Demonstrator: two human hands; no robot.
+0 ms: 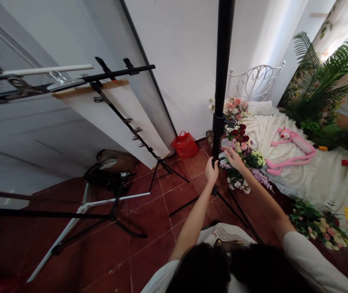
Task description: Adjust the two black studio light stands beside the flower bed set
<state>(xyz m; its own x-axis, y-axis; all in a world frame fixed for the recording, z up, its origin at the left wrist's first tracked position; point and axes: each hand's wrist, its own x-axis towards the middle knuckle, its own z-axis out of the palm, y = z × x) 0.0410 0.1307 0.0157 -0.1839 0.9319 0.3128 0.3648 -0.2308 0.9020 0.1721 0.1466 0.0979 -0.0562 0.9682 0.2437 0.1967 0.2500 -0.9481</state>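
A tall black light stand [222,57] rises upright right in front of me, with a locking collar and knob [219,124] partway up its pole. My left hand [211,171] is wrapped around the pole below that collar. On the other side, my right hand [234,158] is beside the pole with its fingers stretched out and nothing visible in them. Whether its fingertips touch the stand I cannot tell. The stand's legs [228,205] are spread on the red tiled floor [152,244].
At left, a white board [109,122] with clips hangs on another black stand. Nearer me lie black and white stand legs [100,201]. A red plastic bag [186,144] sits by the wall. On the right are flowers [241,138] and a bed with a pink plush toy [298,148].
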